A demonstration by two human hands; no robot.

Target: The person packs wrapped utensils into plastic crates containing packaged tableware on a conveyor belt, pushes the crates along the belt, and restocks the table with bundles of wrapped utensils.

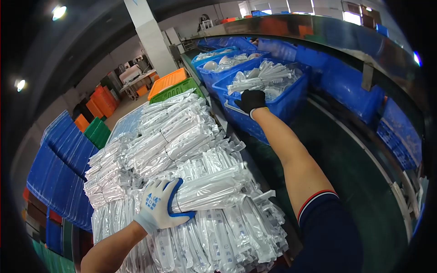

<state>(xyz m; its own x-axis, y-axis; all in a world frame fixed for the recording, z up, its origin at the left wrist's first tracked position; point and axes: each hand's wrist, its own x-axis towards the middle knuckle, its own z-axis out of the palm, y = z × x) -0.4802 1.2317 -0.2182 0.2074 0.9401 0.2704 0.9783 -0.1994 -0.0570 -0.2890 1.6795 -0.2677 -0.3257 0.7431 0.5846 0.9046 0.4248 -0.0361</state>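
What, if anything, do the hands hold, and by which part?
Left hand: bundle of wrapped packets, by its left end. Right hand: at the rim of a blue crate; grip unclear.

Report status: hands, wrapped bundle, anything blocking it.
Left hand around end of wrapped bundle. Right hand at near rim of blue bin. Bundle atop packs, nothing else over it.

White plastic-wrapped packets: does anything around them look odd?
One packet juts crosswise from the heap at right. Oddly mismatched too: the left hand is gloved white-and-blue, the right hand black.
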